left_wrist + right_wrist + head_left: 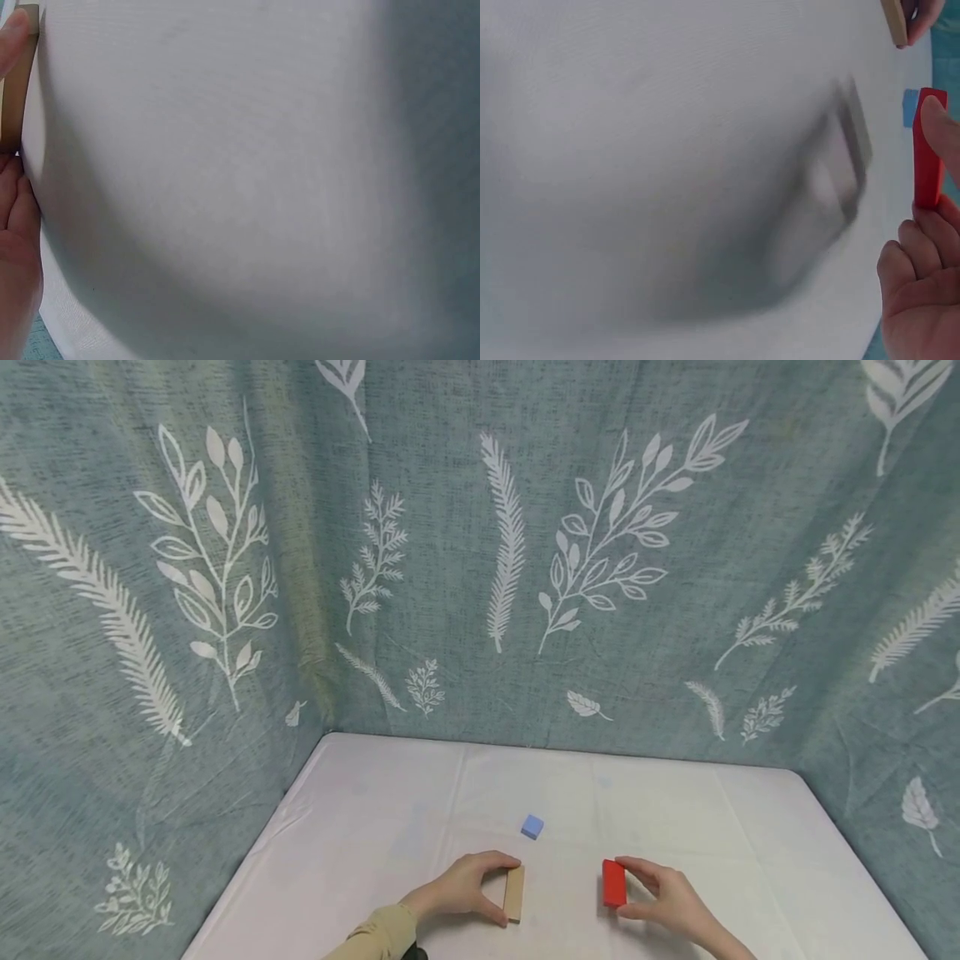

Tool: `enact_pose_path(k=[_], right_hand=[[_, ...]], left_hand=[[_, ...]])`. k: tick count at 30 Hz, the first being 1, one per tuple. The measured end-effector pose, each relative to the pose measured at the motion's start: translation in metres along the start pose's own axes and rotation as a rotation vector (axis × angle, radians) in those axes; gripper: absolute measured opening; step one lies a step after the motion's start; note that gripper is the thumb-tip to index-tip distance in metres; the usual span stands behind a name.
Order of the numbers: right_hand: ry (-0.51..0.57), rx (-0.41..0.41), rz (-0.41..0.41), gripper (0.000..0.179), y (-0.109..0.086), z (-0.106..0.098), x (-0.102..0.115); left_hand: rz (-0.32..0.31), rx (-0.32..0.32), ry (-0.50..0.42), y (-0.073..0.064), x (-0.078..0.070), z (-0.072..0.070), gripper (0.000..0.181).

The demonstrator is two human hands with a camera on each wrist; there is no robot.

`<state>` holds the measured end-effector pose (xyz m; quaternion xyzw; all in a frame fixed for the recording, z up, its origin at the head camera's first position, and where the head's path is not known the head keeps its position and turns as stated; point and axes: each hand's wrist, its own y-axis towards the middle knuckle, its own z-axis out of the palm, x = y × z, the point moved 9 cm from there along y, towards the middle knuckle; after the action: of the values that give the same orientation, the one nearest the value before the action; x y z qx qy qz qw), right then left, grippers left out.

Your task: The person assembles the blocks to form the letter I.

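Head view: my right hand (663, 897) clamps the red block (614, 883) end to end, right of the tan block (514, 894), which my left hand (471, 887) pinches likewise; both long axes point away from me. Blue block (532, 827) lies on the surface (375, 827) beyond, nearer my left hand, off the line between them

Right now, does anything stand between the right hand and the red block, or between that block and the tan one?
Nothing visible does: the right hand pinches the red block, and no object separates it from the tan block. The blue block lies farther back.
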<state>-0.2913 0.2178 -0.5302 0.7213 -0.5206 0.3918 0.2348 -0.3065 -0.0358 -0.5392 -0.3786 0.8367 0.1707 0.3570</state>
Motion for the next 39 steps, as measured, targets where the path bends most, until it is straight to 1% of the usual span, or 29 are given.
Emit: enact_pose_path(k=[7, 14, 18, 25, 33, 39], right_hand=[[-0.002, -0.032, 0.025, 0.074, 0.001, -0.006, 0.006], [-0.017, -0.058, -0.056, 0.071, 0.003, -0.013, 0.025], [-0.027, -0.062, -0.077, 0.071, 0.004, -0.017, 0.037], [-0.011, -0.06, -0.105, 0.07, 0.003, -0.022, 0.052], [0.006, -0.052, -0.101, 0.071, 0.004, -0.022, 0.061], [0.015, -0.01, -0.108, 0.071, 0.002, -0.014, 0.065]], left_hand=[[0.006, 0.007, -0.023, 0.0, -0.001, 0.0, 0.074], [0.01, 0.009, -0.02, 0.0, -0.001, 0.0, 0.074], [0.008, 0.008, -0.023, 0.0, -0.002, -0.001, 0.074], [0.024, 0.01, -0.027, -0.001, -0.002, 0.001, 0.073], [-0.024, 0.014, -0.027, 0.001, 0.004, 0.003, 0.074], [-0.021, 0.012, -0.036, 0.001, 0.003, 0.003, 0.074]])
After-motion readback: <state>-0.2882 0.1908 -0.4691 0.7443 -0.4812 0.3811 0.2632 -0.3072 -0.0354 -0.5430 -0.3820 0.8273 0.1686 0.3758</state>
